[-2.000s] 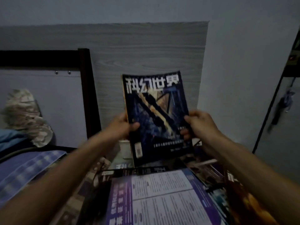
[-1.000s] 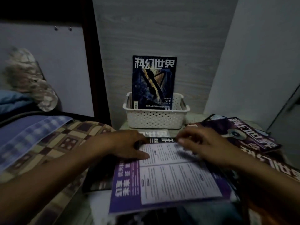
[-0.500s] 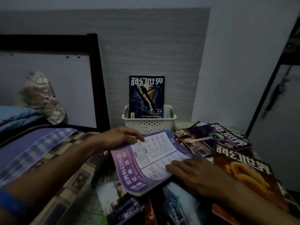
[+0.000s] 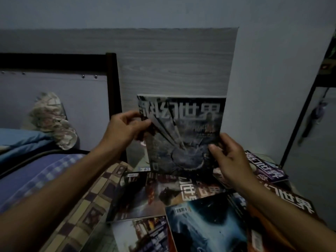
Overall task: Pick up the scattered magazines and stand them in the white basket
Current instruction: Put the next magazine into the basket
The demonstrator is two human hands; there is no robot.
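Both hands clamped on one magazine (image 4: pixel 181 135): my left hand (image 4: pixel 125 130) pinches the upper left edge between thumb and fingers, my right hand (image 4: pixel 229 160) grips the lower right edge, thumb on the front cover. It is held upright in the air, cover toward me, title the right way up, in front of the grey wood-grain wall panel (image 4: pixel 172 60).

Step in hand, as I judge it: carry of a picked-up magazine toward the white basket. The basket is not visible; the held magazine covers the spot behind it, so I cannot tell how it stands or how full it is.

Next move calls for: keeping the magazine vertical, lowering its bottom edge straight down into the basket, releasing only once it is supported.

Materials: glossy paper cover, thin and flexible, slight curl at the upper left where I pinch. Likely to sag if held by one corner.

Still to do: several more magazines lie flat and overlapping below my hands, among them a dark one (image 4: pixel 138 195) and a blue one (image 4: pixel 205 228). Slick covers, probably slide on each other. Checked bedding (image 4: pixel 87 200) lies to the left.
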